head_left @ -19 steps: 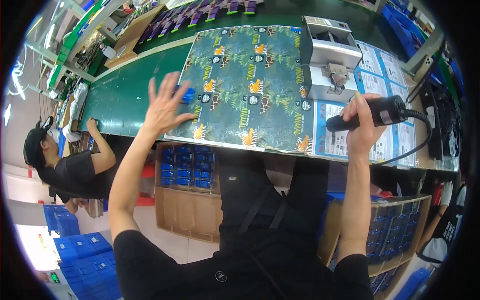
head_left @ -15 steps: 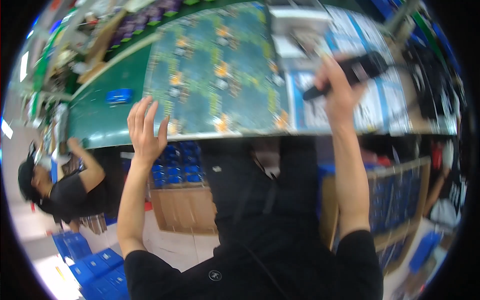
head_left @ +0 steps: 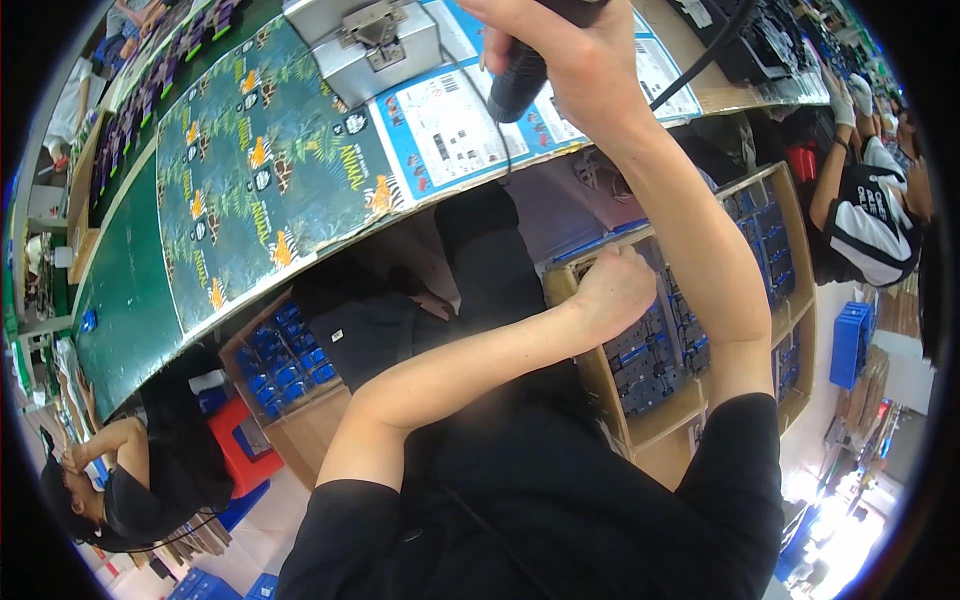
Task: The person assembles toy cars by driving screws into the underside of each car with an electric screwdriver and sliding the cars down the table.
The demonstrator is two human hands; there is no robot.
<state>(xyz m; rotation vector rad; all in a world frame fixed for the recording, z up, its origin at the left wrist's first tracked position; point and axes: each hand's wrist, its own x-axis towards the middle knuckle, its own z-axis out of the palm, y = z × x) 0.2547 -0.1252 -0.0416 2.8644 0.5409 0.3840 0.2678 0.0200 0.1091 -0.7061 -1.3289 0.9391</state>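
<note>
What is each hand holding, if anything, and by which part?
The right hand grips a black handheld tool around its body. The left hand is curled over a cardboard box; whether it holds anything cannot be told.

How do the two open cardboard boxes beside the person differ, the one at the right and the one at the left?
The right box contains dark parts with some blue; the left box contains bright blue pieces. The left hand is at the right box; no hand is at the left box. Both are brown, open-topped, with contents in rows.
</note>
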